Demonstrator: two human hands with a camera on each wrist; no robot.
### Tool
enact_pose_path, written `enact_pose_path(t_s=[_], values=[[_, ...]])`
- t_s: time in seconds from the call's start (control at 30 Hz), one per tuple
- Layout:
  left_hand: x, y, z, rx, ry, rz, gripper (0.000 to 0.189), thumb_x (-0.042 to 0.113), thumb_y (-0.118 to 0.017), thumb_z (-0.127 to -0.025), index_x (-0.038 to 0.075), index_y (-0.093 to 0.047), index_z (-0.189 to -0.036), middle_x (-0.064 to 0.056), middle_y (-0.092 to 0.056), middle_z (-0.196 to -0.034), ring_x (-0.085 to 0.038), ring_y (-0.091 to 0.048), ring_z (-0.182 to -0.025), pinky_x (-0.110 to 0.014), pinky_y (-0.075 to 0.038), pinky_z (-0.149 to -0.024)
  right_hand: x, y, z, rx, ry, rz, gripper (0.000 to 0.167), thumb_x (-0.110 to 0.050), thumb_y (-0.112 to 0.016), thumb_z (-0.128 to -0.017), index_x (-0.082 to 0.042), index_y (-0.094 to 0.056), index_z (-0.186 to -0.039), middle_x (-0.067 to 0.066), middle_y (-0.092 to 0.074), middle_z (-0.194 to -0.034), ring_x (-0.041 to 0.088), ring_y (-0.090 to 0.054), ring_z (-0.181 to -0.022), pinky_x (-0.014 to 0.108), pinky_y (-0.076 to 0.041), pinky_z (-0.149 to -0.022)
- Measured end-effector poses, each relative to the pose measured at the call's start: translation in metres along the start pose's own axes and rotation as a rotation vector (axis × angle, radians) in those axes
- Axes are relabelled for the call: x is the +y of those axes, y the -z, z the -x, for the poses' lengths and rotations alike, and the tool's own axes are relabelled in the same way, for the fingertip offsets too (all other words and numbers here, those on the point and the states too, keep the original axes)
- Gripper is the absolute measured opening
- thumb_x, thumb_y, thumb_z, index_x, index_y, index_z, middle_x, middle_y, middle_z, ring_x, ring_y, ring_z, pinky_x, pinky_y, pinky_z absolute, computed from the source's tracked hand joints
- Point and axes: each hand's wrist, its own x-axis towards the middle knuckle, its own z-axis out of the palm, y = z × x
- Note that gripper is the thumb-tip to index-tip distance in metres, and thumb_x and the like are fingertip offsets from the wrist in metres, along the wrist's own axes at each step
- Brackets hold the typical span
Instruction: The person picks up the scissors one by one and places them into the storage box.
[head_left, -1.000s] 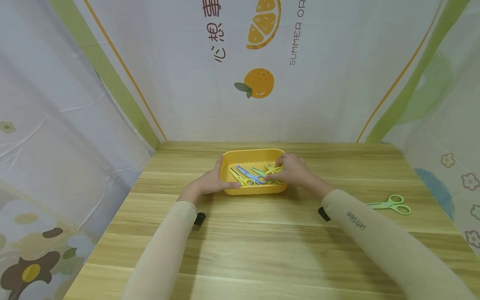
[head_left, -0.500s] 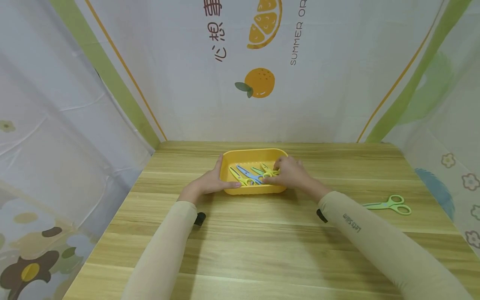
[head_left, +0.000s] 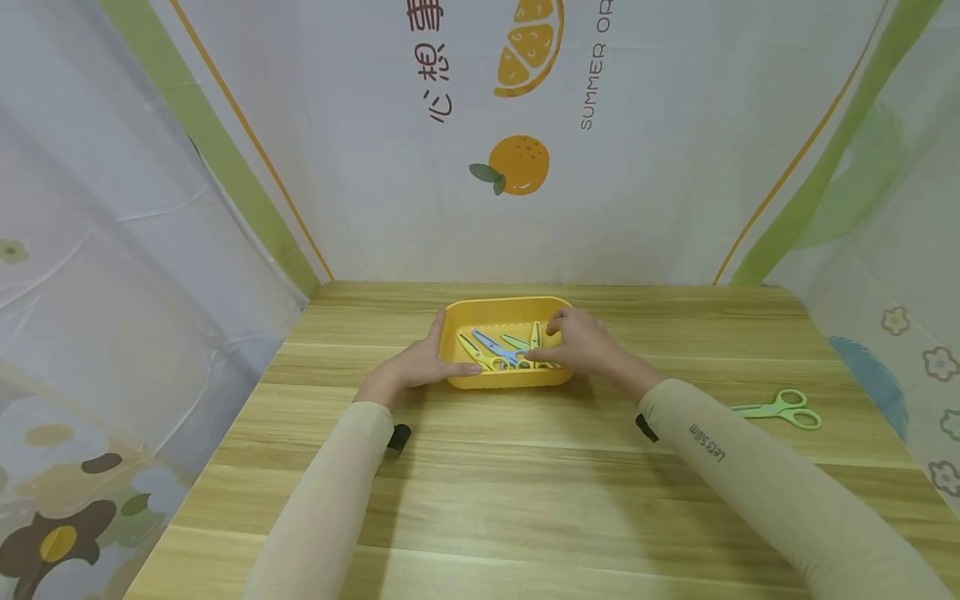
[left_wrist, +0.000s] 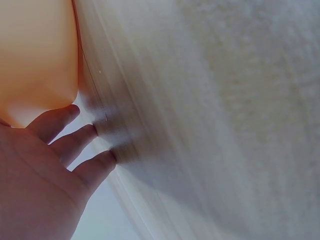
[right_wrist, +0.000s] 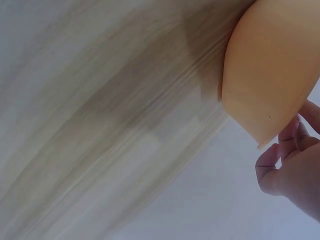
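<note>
A yellow plastic basket (head_left: 510, 380) stands at the far middle of the table. My left hand (head_left: 420, 362) grips its left end, thumb over the front rim; in the left wrist view several fingertips reach the tabletop beside the orange-looking wall. Over the right end is my right hand (head_left: 585, 340), index finger and thumb spread apart above yellow scissors (head_left: 536, 335), whose blades point away and whose handles lie partly under the thumb. Left of these, blue scissors (head_left: 491, 344), yellow scissors (head_left: 474, 352) and partly hidden green scissors (head_left: 514, 341) lie in the basket.
Green scissors (head_left: 780, 410) lie on the wood-grain table (head_left: 510, 483) at the right, their blades partly behind the right sleeve (head_left: 750, 467). A printed white curtain (head_left: 637, 208) hangs directly behind the table, with more cloth along both sides.
The right-hand yellow scissors have turned, so their blades now point away, and the right finger and thumb stand apart. The left hand and basket have stayed put.
</note>
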Motion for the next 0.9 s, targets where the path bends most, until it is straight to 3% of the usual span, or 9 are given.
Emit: enact_pose_path(t_s=[0.3, 0.57, 0.9], values=[[0.002, 0.001, 0.001, 0.002, 0.008, 0.001, 0.145, 0.080, -0.078, -0.078, 0.035, 0.029, -0.165, -0.028, -0.021, -0.175, -0.047, -0.032, -0.159, -0.063, -0.027, -0.130, 0.002, 0.006, 0.002, -0.007, 0.008, -0.001, 0.071, -0.060, -0.077, -0.092, -0.001, -0.071, -0.133, 0.019, -0.056, -0.153, 0.044, -0.049, -0.145, 0.077, -0.030, -0.119], [0.000, 0.000, -0.002, 0.007, -0.002, 0.010, 0.147, 0.081, -0.078, -0.077, 0.031, 0.028, -0.166, -0.029, -0.023, -0.174, -0.047, -0.033, -0.159, -0.063, -0.027, -0.130, 0.003, 0.014, 0.003, 0.007, 0.045, -0.007, 0.064, -0.055, -0.073, -0.097, -0.006, -0.070, -0.137, 0.021, -0.055, -0.155, 0.046, -0.045, -0.149, 0.081, -0.026, -0.119], [0.002, 0.000, 0.000, 0.008, 0.007, 0.002, 0.147, 0.078, -0.080, -0.078, 0.028, 0.025, -0.168, -0.029, -0.025, -0.174, -0.046, -0.032, -0.159, -0.064, -0.026, -0.130, 0.005, 0.025, 0.005, 0.020, 0.078, -0.002, 0.059, -0.051, -0.072, -0.100, -0.009, -0.068, -0.141, 0.023, -0.054, -0.156, 0.046, -0.046, -0.149, 0.078, -0.029, -0.118]])
